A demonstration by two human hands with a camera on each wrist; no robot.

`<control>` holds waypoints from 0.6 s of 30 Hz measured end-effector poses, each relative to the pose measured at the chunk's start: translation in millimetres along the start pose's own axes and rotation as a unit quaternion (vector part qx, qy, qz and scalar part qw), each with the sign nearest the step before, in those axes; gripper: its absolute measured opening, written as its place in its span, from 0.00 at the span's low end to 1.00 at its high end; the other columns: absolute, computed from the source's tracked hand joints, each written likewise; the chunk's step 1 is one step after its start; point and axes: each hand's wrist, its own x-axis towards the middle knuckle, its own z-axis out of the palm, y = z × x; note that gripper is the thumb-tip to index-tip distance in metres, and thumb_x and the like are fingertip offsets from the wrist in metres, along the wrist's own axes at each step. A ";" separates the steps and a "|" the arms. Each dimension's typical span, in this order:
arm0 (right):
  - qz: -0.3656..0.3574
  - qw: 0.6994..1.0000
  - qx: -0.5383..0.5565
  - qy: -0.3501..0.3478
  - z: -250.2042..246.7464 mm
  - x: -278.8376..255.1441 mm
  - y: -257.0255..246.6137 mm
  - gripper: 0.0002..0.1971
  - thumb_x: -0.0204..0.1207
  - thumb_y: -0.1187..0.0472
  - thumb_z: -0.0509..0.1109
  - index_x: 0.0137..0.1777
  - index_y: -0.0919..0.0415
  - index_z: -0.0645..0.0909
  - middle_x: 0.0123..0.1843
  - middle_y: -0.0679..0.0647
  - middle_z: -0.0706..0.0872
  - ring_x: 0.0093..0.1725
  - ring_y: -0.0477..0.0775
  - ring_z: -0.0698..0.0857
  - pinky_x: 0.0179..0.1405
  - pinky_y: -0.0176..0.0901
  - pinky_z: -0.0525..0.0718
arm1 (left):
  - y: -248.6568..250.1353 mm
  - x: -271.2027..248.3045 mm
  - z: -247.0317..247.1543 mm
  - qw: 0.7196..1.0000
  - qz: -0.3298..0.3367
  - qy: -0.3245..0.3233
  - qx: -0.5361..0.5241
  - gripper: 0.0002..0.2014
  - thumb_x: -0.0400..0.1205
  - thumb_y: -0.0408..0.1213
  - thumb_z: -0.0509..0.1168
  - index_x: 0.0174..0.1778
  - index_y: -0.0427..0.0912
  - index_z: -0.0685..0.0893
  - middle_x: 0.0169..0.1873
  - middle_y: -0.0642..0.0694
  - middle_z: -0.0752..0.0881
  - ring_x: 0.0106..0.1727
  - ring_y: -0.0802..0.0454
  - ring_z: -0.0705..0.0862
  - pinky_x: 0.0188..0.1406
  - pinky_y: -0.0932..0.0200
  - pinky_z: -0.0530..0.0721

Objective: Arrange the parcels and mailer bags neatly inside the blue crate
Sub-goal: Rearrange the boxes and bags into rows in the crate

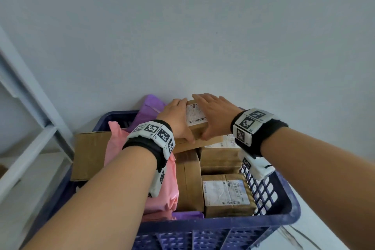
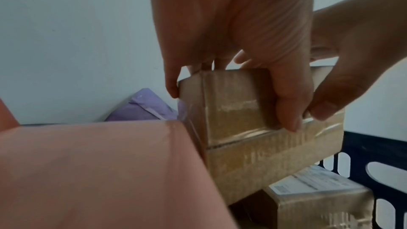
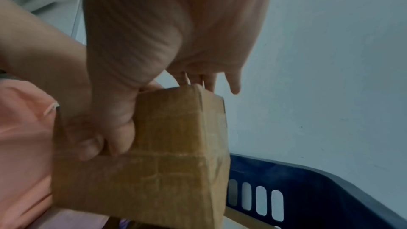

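1. Small taped parcel [image 1: 195, 119] sits atop the stacked parcels at the blue crate's [image 1: 284, 207] far end.
2. Left hand [image 1: 178, 119] and right hand [image 1: 215, 115] clasp it between them, fingers [image 2: 288, 104] curled around its sides.

A pale grey floor [image 1: 203, 36] carries the blue crate [image 1: 280, 215], which stands directly on it. At the left edge, a white shelf frame [image 1: 30, 107] rests on it too.
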 end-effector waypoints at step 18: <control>0.026 0.994 -0.054 -0.090 23.2 2.5 -16.3 0.58 0.53 0.33 0.79 0.81 0.38 0.51 0.68 0.50 0.75 0.67 0.57 0.69 0.66 0.54 0.73 | -15.2 -0.3 25.7 0.987 -0.066 -0.131 -0.064 0.58 0.58 0.33 0.83 0.80 0.45 0.54 0.68 0.41 0.77 0.68 0.41 0.78 0.64 0.43 0.82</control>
